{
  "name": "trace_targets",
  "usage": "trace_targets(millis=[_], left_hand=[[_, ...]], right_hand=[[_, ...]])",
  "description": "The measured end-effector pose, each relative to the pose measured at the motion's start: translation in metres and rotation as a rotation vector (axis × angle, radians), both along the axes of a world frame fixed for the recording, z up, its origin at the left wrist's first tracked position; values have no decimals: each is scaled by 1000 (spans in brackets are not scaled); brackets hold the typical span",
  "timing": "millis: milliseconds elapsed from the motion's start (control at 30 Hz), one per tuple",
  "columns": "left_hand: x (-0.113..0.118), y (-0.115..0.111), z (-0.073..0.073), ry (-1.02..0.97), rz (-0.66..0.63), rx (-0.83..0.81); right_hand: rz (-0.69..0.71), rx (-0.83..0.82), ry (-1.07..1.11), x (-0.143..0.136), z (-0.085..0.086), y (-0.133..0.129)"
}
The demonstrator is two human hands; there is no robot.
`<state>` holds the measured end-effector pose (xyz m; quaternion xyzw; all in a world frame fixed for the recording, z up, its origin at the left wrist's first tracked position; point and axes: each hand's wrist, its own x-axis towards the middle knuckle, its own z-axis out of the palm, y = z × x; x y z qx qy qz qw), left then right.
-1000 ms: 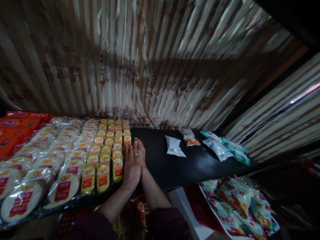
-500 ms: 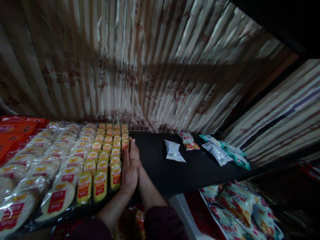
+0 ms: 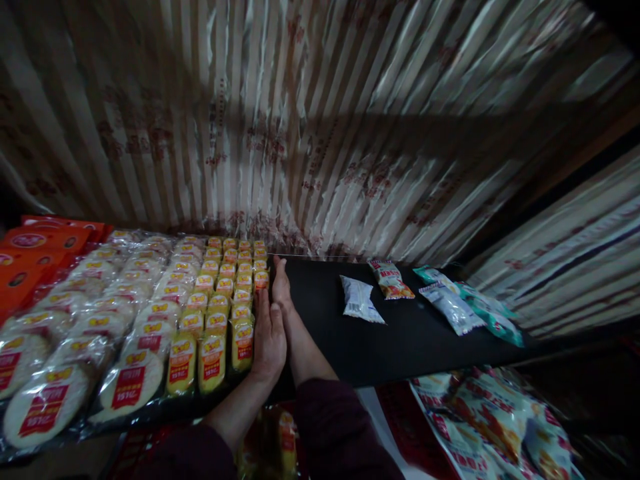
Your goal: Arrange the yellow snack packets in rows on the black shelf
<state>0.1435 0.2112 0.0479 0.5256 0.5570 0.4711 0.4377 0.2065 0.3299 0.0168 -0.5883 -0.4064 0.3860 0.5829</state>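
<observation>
My left hand (image 3: 270,340) lies flat, fingers stretched out, along the right side of the outermost row of small yellow wrapped cakes (image 3: 243,343). Farther back, my right hand (image 3: 281,288) is held on edge with straight fingers, beside the far part of that row; whether it touches the packs I cannot tell. My wrists are close together. Neither hand holds anything. Left of the yellow cakes stand several rows of larger, round, pale wrapped cakes (image 3: 131,385) with red labels.
Orange packages (image 3: 45,243) lie at the far left. On the black shelf (image 3: 320,340) to the right are a white packet (image 3: 361,300), a red-and-white snack bag (image 3: 391,280) and green-and-silver bags (image 3: 453,308). Below is a box of snack bags (image 3: 493,413). Striped sheeting (image 3: 280,133) hangs behind.
My hands, overlapped before, have come apart: the right one has shifted away from the row, and the left stays along it. The view has turned slightly left.
</observation>
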Motion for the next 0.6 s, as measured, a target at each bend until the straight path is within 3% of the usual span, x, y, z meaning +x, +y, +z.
trace_targets(millis=[333, 600], left_hand=[[4, 3, -8, -37, 47, 51], [2, 9, -7, -6, 36, 44]], right_hand=[[58, -35, 171, -1, 6, 28], [133, -50, 65, -6, 9, 30]])
